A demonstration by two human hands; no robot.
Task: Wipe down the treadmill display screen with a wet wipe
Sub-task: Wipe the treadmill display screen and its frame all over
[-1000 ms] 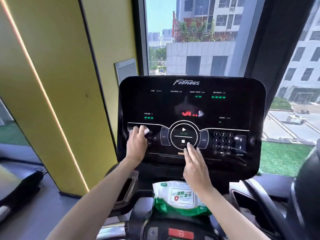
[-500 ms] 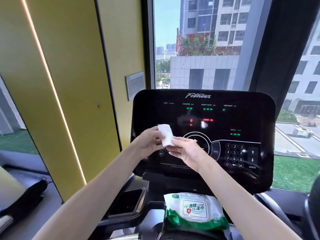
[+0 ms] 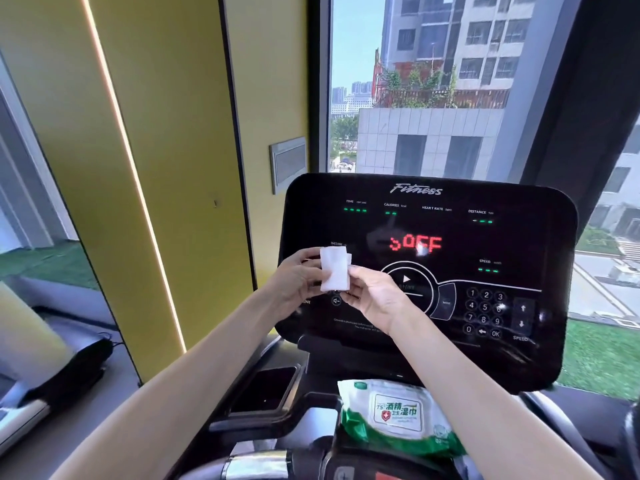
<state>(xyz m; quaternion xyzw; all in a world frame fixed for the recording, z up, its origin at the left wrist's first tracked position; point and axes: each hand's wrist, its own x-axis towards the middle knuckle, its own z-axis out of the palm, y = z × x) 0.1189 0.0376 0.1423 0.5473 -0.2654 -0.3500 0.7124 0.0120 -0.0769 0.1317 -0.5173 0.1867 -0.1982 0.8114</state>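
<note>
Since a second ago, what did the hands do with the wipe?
The left hand lifted the wet wipe off the lower left of the display screen; the right hand left the start button and came over. Both now pinch the wipe in front of the screen. The wipe pack stayed below.

Only one view, a wide-angle head cam: looks forward and a bit down, close up on the glossy black treadmill display panel (image 3: 485,237) filling the centre-right of frame, tall glass window (image 3: 433,64) behind it up top.
</note>
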